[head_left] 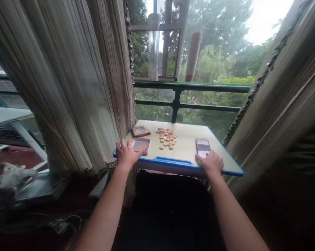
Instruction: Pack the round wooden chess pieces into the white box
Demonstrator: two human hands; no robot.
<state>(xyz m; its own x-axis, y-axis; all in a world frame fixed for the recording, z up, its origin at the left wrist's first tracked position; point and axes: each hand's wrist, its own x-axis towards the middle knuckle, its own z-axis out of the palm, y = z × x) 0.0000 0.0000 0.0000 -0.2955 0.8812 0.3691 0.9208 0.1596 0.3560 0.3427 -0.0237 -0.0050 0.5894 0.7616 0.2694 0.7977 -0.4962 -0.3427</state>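
My left hand (127, 155) is spread over the left front of the table, palm down. Its thumb reaches along the near edge of a shallow open box (141, 144), and its fingers lie to the box's left. My right hand (211, 162) rests at the near end of a small, narrow pale box (203, 146) with a grey band across it. The thumb points left and the other fingers are bent, partly out of sight. Between the hands, farther back, lies a loose cluster of round wooden discs (167, 137), some overlapping. Neither hand touches them.
The small cream table (186, 150) has a blue rim with a raised strip at the front. A flat brown patterned case (141, 131) lies at its back left. Curtains (94, 87) hang on both sides; a green railing (212, 87) and window stand behind.
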